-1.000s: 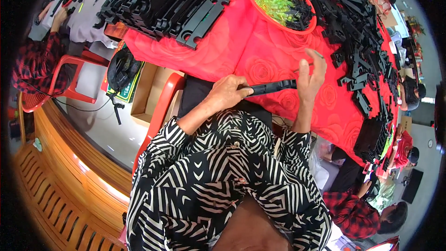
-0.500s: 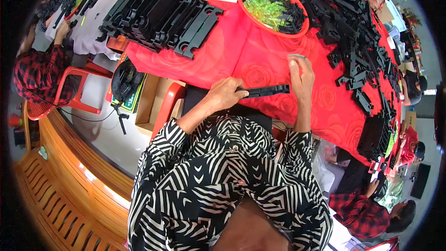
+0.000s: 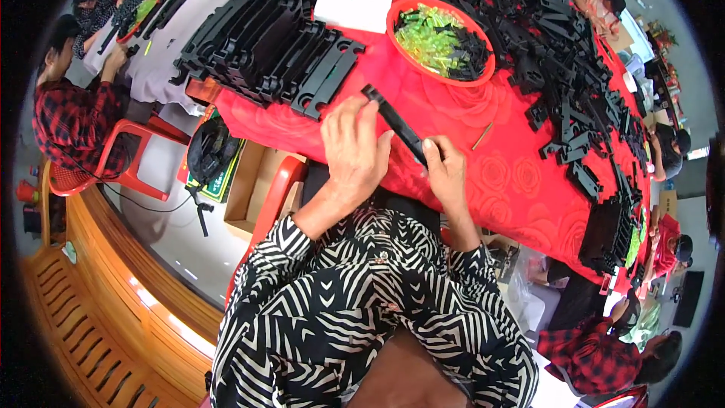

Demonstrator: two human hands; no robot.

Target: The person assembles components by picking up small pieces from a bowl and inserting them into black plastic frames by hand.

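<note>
Black plastic bar (image 3: 399,125), long, slim

A row of plastic bars (image 3: 264,53) occupies the worktop's (image 3: 521,181) near-left corner. Rightward follow a paper sheet (image 3: 353,6), then a basin (image 3: 451,79) with small pieces (image 3: 427,34) inside; a parts heap (image 3: 521,38) lines the right edge. Before the basin lies a thin rod (image 3: 482,136), right of the lone bar (image 3: 397,125).

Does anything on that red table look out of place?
One thing: a thin, gold-coloured rod lies alone on the red tablecloth, just beyond the right hand. It looks stray because it sits apart from the bowl and the heaped black parts.
</note>
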